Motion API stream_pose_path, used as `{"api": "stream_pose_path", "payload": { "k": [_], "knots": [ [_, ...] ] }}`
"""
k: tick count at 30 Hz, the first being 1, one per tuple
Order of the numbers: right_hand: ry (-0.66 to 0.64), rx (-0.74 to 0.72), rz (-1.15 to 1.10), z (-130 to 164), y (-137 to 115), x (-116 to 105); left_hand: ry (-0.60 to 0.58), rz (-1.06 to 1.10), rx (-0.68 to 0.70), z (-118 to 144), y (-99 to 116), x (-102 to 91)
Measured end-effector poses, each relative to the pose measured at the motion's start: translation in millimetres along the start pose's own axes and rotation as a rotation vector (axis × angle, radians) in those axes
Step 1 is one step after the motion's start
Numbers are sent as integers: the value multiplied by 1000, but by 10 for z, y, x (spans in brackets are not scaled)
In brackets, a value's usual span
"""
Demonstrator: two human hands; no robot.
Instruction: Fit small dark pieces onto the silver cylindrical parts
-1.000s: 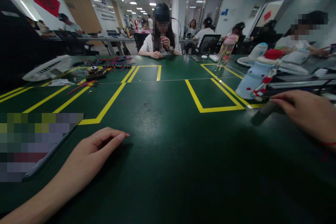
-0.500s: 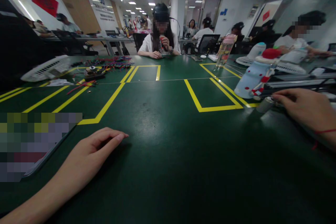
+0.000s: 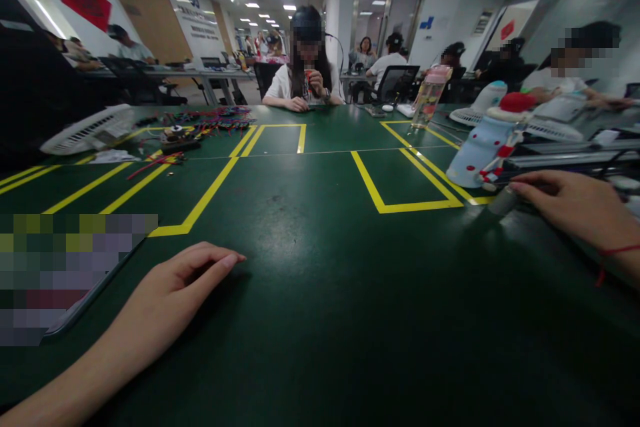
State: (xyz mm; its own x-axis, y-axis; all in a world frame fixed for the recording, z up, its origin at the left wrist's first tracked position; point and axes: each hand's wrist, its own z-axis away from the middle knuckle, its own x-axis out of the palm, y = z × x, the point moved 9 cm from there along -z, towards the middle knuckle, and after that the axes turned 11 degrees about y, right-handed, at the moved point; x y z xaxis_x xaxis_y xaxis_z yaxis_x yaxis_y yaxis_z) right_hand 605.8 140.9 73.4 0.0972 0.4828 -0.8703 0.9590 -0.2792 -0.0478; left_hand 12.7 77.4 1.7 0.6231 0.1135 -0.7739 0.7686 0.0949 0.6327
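My left hand (image 3: 173, 290) lies palm down on the green table (image 3: 320, 293), fingers loosely together and pointing right, holding nothing. A flat device with a blurred screen (image 3: 75, 280) lies just left of it. At the right edge, my right hand (image 3: 570, 207) is curled over a grey cylindrical object (image 3: 500, 201). Only the object's blunt left end sticks out from under the fingers. A red string circles that wrist. A white-and-blue bottle with a red cap (image 3: 480, 153) lies tilted just beyond the right hand.
Yellow tape lines (image 3: 400, 203) mark boxes on the table. A white fan (image 3: 90, 130) and a pile of coloured wires and small parts (image 3: 200, 127) sit far left. A clear bottle with a pink lid (image 3: 430, 100) stands far right. A person (image 3: 305, 73) sits opposite; others sit at the right.
My right hand has drawn the grey object slightly up and to the right, so less of it shows. The left hand has stayed put.
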Motion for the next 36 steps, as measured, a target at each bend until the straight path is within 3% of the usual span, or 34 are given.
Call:
{"api": "stream_pose_path", "payload": {
  "k": [6, 11, 14, 18, 23, 25, 27, 33, 36],
  "knots": [
    [27, 104, -21, 6, 87, -4, -2, 1, 10, -6, 3, -5],
    [-78, 270, -203, 57, 187, 42, -6, 15, 6, -5, 0, 18],
    [-94, 299, -293, 107, 198, 50, -9, 17, 15, -4, 2, 26],
    [-12, 258, -330, 171, 179, 103, 4, 10, 28, -3, 15, 4],
    [231, 252, -331, 284, 79, 96, -4, 10, 34, -2, 39, 4],
    [298, 181, -462, 386, -193, -9, -6, 10, 36, -2, 46, 11],
    [272, 61, -671, 563, -641, -129, -8, 15, 37, -1, 50, 18],
    [-161, -440, -1080, 1445, -2334, -394, -11, 15, 12, -10, -4, -2],
    [-261, -616, -1226, 1719, -2765, -506, -14, 1, 38, -11, -23, -2]
  ]
}}
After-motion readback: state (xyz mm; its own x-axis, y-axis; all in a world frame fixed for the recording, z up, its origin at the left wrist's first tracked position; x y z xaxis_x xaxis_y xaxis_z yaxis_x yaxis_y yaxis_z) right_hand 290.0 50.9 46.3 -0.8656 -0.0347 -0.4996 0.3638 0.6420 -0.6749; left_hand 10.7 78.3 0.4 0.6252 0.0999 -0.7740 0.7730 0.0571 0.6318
